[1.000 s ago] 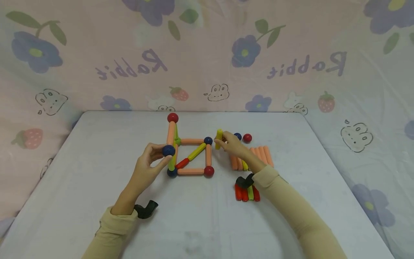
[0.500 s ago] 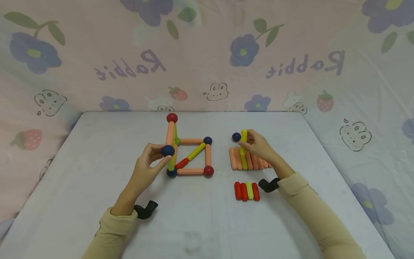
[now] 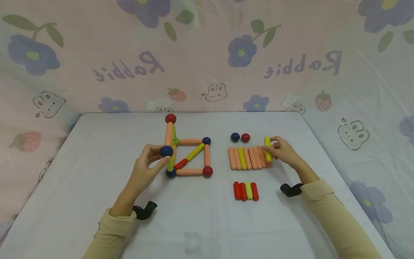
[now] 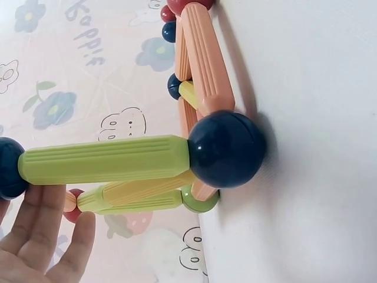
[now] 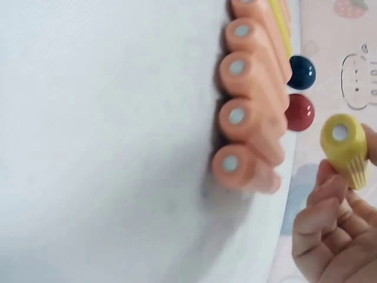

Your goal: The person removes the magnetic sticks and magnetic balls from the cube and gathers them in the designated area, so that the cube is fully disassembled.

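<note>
My left hand (image 3: pixel 148 167) pinches the blue ball (image 3: pixel 166 151) at the upper near corner of a frame of magnetic sticks and balls. Below that ball a green stick (image 4: pixel 106 160) stands upright on another blue ball (image 4: pixel 227 148). The frame's base is a square of orange sticks (image 3: pixel 189 172), crossed by a red and yellow diagonal (image 3: pixel 195 151). A red ball (image 3: pixel 170 118) tops the rear corner. Over the right end of the row of orange sticks (image 3: pixel 254 158), my right hand (image 3: pixel 284 151) holds a yellow stick (image 3: pixel 267 149) between thumb and fingers, raised off the table.
A loose blue ball (image 3: pixel 235 137) and red ball (image 3: pixel 245 137) lie behind the stick row, which includes one yellow stick (image 3: pixel 242 158). Nearer me, short red sticks (image 3: pixel 243 191) and a green one (image 3: pixel 248 190) lie side by side. A printed cloth (image 3: pixel 194 54) hangs behind the table.
The right hand has carried the yellow stick rightward, from beside the frame to the right end of the stick row. The left hand stays on the blue ball.
</note>
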The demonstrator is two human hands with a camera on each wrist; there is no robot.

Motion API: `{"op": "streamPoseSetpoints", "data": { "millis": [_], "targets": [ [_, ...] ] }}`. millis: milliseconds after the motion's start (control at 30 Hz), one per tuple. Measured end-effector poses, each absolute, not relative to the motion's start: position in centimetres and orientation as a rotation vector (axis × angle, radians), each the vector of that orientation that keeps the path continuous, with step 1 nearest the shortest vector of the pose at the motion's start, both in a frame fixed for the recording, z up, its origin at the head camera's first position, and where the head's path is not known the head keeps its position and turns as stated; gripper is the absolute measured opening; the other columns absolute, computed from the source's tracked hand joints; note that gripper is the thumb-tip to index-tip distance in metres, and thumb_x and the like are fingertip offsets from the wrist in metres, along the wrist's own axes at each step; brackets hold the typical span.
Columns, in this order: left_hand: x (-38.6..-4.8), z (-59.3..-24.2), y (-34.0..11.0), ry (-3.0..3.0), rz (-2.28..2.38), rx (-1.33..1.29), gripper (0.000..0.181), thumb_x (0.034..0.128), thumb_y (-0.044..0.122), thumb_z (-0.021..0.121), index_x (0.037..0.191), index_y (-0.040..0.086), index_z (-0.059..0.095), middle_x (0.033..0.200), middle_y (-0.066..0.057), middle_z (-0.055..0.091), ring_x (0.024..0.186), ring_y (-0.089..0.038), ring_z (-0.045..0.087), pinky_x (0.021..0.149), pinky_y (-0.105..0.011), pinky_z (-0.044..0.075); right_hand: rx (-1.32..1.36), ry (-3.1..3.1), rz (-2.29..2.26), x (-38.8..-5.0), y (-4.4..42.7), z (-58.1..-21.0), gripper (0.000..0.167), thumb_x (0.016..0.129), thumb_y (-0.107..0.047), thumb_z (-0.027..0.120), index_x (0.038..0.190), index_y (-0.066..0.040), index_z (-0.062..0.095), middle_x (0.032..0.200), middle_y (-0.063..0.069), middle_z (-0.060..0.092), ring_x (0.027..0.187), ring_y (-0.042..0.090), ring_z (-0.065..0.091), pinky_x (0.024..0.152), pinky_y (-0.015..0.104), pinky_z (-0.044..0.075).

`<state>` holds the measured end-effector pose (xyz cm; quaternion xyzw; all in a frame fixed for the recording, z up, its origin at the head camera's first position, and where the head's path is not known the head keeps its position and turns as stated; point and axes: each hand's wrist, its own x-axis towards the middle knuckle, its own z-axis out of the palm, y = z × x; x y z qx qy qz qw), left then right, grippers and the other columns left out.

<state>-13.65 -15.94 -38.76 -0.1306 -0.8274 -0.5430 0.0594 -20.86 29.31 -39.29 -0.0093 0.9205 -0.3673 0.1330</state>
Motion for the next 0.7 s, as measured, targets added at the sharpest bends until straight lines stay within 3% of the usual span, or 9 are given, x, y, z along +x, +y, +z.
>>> {"op": "streamPoseSetpoints", "data": {
  "millis": [333,533,700],
  "targets": [
    [-13.6,-38.6,-16.0,-2.467,-1.621,-0.421,0.036,0.0927,0.012,0.064,0.122,-0.003,0.049,0.125,-0.017,0.062,0.103,0.017,0.052,0.095,0.000,0.039,0.158,2.589,-0.939,-20.3,31.0,-40.6,0.065,0.099,-0.034,0.052,0.143,0.009,0.032,0.080,0.002,0.051,0.065,0.010,0.047,0.060,0.023,0.042],
    [-13.7,-38.6,-16.2,-2.475,-1.609,-0.428,0.035,0.0927,0.012,0.064,0.122,-0.002,0.049,0.124,-0.016,0.061,0.103,0.017,0.052,0.095,-0.001,0.041,0.170,2.567,-0.927,-20.4,31.3,-41.2,0.060,0.099,-0.031,0.053,0.140,0.010,0.036,0.074,-0.001,0.054,0.065,0.009,0.050,0.061,0.023,0.044],
    [-13.8,-38.7,-16.3,-2.491,-1.627,-0.438,0.037,0.0933,0.013,0.063,0.124,-0.001,0.047,0.124,-0.015,0.060,0.104,0.015,0.052,0.096,-0.002,0.042,0.126,2.687,-0.825,-19.9,30.7,-40.9,0.056,0.097,-0.028,0.056,0.135,0.010,0.042,0.084,0.013,0.059,0.069,0.013,0.052,0.061,0.023,0.043]
  ]
}}
